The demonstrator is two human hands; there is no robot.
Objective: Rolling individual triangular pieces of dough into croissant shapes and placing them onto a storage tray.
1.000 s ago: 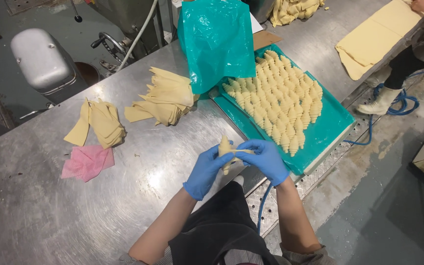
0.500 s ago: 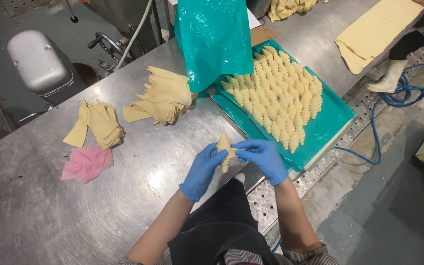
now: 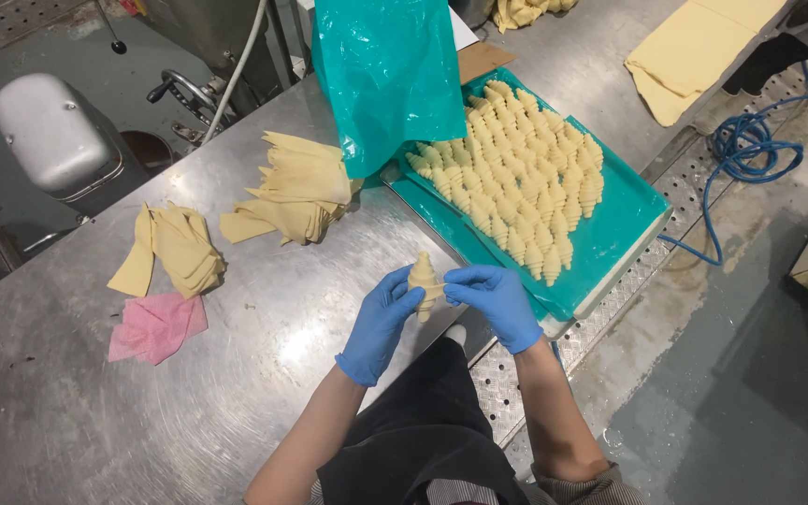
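Both my hands wear blue gloves and hold one rolled piece of pale dough (image 3: pixel 422 281) just above the steel table (image 3: pixel 264 374). My left hand (image 3: pixel 381 323) cups it from the left. My right hand (image 3: pixel 493 299) pinches its right side. To the right lies a tray lined with teal plastic (image 3: pixel 619 229), filled with several rows of shaped dough rolls (image 3: pixel 516 187). A stack of cut dough triangles (image 3: pixel 292 187) sits farther back on the table.
A smaller pile of dough triangles (image 3: pixel 175 248) and a pink cloth (image 3: pixel 156 327) lie at the left. A teal plastic sheet (image 3: pixel 381 75) hangs over the tray's far end. A flat dough sheet (image 3: pixel 694 51) lies at the back right. A blue hose (image 3: pixel 750 154) runs along the floor.
The dough piece has been rolled tighter between my hands and now stands more upright. The hands stay in about the same place on the table.
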